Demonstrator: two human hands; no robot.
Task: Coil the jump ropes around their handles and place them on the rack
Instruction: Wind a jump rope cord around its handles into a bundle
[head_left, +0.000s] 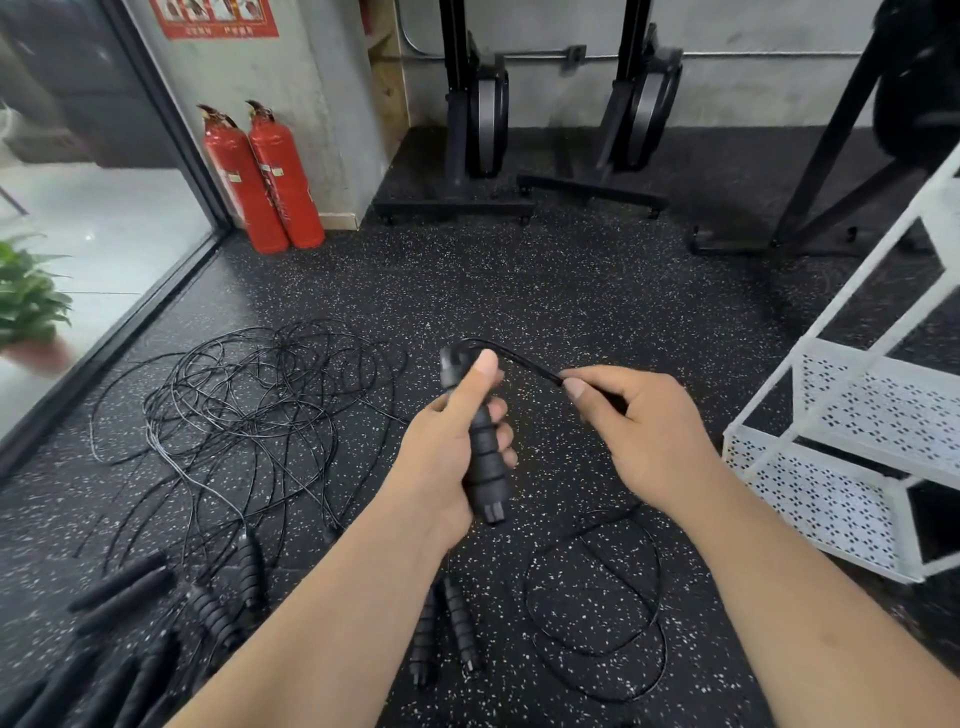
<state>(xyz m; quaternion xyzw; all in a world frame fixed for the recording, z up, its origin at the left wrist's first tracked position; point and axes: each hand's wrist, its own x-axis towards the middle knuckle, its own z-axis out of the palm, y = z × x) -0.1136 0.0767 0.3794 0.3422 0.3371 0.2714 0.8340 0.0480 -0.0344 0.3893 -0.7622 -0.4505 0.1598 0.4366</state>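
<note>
While the left hand (452, 441) grips a ribbed black handle (485, 457) upright above the floor (571, 270), thumb laid along its upper part, the right hand (639, 431) pinches the cord (519, 358) close to where it leaves the handle's top. The cord arches between the two hands.

No turns of cord show around the handle, so winding this rope looks to be at its very start. Below the right hand the cord drops out of sight and probably joins the loose loop (597, 597) lying on the floor, though the forearm covers the link.

Most of the task seems left to do. A tangle of thin cords (249, 395) sprawls on the floor to the left, a cluster of handles (218, 613) lies near it at lower left, and a pair of handles (447, 629) lies just under the left forearm, all uncoiled. The white perforated rack (852, 415) stands to the right, well apart from the tangle, and no coiled rope shows on the shelves in view.

Whether the left fist encloses one handle or two pressed together is hard to tell. The frame edge cuts off the rack, so its far side is unseen. The lower-left handles are blurred and cannot be counted, and no cord in the tangle can be traced to its handle.
</note>
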